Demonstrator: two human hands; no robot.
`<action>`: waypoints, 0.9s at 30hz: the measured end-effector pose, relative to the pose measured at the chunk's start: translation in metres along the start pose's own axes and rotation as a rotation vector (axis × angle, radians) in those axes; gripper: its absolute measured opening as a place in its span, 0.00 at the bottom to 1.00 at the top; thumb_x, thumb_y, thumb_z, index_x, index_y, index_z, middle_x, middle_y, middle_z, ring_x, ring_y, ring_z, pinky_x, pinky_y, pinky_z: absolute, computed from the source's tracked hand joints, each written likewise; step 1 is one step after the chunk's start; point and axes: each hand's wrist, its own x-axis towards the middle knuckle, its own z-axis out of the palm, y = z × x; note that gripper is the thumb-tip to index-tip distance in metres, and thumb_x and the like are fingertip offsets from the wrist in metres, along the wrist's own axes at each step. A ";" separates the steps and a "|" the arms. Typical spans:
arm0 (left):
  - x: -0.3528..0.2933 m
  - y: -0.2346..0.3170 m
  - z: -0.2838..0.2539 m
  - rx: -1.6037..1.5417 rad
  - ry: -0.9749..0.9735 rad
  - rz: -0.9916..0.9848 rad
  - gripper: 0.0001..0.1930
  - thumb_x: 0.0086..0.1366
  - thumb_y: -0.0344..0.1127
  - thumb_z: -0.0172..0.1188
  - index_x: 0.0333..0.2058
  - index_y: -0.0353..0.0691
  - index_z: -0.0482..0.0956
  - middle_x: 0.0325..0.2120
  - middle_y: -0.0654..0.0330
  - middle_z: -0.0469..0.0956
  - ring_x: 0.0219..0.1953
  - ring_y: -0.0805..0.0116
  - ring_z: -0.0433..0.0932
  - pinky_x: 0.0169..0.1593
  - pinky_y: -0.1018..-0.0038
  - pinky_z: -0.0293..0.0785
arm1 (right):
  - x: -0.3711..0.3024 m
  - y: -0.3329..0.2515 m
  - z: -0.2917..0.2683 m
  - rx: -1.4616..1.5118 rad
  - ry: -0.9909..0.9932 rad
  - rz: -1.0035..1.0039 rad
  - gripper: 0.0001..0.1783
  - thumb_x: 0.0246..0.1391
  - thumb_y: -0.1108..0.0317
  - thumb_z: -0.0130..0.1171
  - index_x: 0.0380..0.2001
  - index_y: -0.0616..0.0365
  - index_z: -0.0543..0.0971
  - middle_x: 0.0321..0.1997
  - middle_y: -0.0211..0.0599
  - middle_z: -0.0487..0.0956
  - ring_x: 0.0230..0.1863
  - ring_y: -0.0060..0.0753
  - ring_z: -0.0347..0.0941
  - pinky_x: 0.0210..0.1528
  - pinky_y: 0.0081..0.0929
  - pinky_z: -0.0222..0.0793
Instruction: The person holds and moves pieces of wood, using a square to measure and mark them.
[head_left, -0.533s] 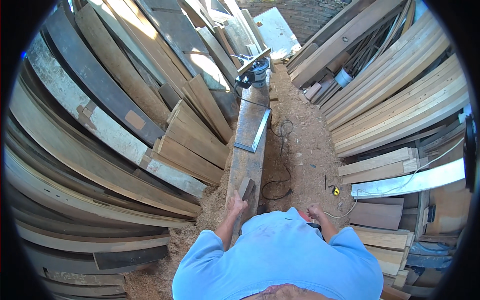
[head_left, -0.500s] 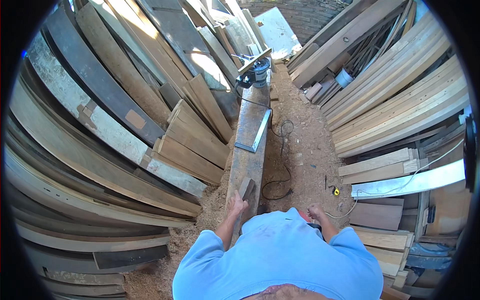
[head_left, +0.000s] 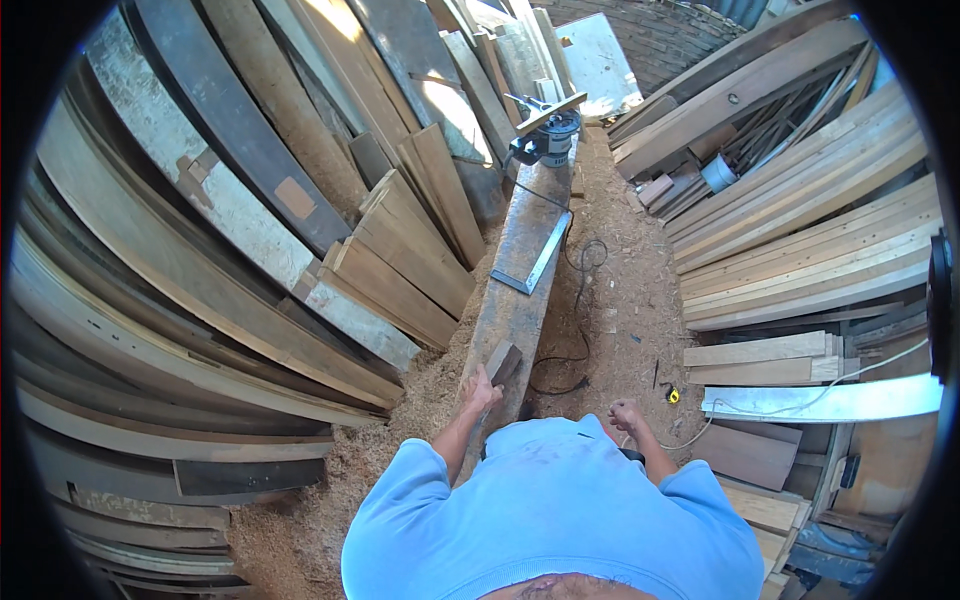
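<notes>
My left hand [head_left: 482, 390] is closed on the near end of a short dark wood block [head_left: 503, 361], which rests on a long wooden plank bench [head_left: 510, 312]. Low on the right, just past my shirt, my right hand [head_left: 626, 414] is curled closed; what it holds, if anything, cannot be made out. A red and black thing [head_left: 608, 429] beside that wrist is mostly hidden by my body. Farther up the bench lies a metal try square [head_left: 540, 262]. At the far end stands a corded router [head_left: 553, 138] with a wood strip across its top.
Stacked boards [head_left: 400, 255] lean along the left, and more timber [head_left: 800, 225] lines the right. A black cord [head_left: 565, 360] loops over the sawdust floor [head_left: 625, 305]. A yellow tape measure [head_left: 672, 395] lies there near a pale cable [head_left: 700, 435].
The whole view has swung, shifting the bench and boards rightward in the picture. My right hand has risen slightly, and less of the red thing shows. My left hand stays on the block.
</notes>
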 end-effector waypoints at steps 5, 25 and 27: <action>-0.005 0.006 -0.005 -0.025 0.003 -0.011 0.45 0.57 0.50 0.65 0.66 0.34 0.52 0.53 0.33 0.73 0.58 0.35 0.71 0.61 0.50 0.67 | 0.002 0.001 -0.006 0.033 0.019 -0.002 0.08 0.54 0.67 0.56 0.33 0.60 0.80 0.27 0.36 0.78 0.22 0.29 0.74 0.17 0.25 0.63; -0.001 0.004 0.006 0.047 0.124 0.012 0.43 0.56 0.48 0.67 0.64 0.34 0.57 0.48 0.36 0.77 0.53 0.36 0.76 0.57 0.51 0.71 | -0.019 0.028 0.000 0.030 0.069 -0.023 0.10 0.55 0.68 0.55 0.34 0.62 0.82 0.25 0.36 0.80 0.22 0.31 0.76 0.20 0.29 0.68; 0.011 -0.007 0.009 -0.037 0.042 0.002 0.44 0.55 0.49 0.68 0.64 0.34 0.58 0.50 0.36 0.76 0.53 0.38 0.76 0.56 0.52 0.72 | -0.023 0.044 -0.005 -0.038 0.071 0.000 0.10 0.56 0.66 0.54 0.33 0.60 0.80 0.27 0.36 0.80 0.23 0.30 0.76 0.21 0.29 0.69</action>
